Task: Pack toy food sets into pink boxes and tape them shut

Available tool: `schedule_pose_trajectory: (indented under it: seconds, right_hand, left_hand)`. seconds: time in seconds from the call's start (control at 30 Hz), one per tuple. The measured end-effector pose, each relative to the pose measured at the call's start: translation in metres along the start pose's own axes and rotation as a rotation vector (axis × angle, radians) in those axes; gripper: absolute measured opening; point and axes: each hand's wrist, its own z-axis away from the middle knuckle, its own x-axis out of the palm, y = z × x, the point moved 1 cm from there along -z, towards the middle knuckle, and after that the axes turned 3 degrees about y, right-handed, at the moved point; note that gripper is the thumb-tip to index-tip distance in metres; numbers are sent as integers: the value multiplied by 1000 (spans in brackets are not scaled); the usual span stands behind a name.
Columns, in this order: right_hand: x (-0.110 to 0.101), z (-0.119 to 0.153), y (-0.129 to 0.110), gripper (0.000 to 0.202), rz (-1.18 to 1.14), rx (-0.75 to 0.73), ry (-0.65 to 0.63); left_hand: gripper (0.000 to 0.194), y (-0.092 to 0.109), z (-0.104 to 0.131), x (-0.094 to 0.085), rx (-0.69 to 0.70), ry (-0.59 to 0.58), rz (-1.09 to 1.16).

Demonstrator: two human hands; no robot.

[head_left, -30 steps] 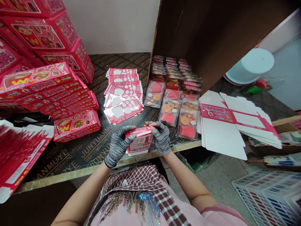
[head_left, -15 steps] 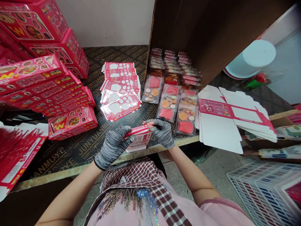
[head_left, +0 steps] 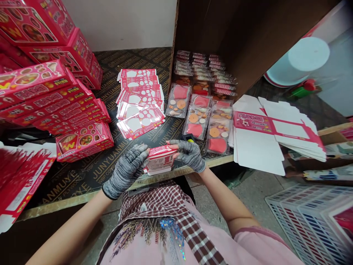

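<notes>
Both hands wear grey gloves with bare fingertips. A small pink and white box point(head_left: 160, 160) stands near the table's front edge, between them. My left hand point(head_left: 129, 167) grips its left end, and my right hand point(head_left: 190, 154) has its fingers on the right end. Beyond the box lies a fanned pile of pink printed cards point(head_left: 142, 121) with white shapes. Clear packs with pink and orange pieces point(head_left: 195, 119) are laid in rows to the right of the cards. Flat white and pink cartons point(head_left: 256, 147) are piled further right.
Pink boxes point(head_left: 35, 86) are stacked high on the left, with flat red cartons point(head_left: 19, 184) in front. A brown cardboard wall point(head_left: 220, 33) rises behind the packs. White plastic baskets point(head_left: 303, 209) stand at the lower right.
The box has turned so that its printed side faces me more squarely. My left hand has shifted left, its fingers straighter. The view has moved slightly.
</notes>
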Motion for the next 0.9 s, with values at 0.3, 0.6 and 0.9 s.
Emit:
schedule_pose_trajectory:
  seconds: [0.3, 0.6, 0.9]
  right_hand:
    - [5, 19, 14, 24, 102, -121, 43]
    - [7, 23, 18, 23, 96, -81, 64]
    - [14, 24, 3, 23, 212, -40, 24]
  left_hand:
    - [63, 13, 9, 9, -15, 63, -17]
    - [31, 16, 13, 14, -76, 228, 24]
    - [41, 23, -27, 16, -69, -32, -103]
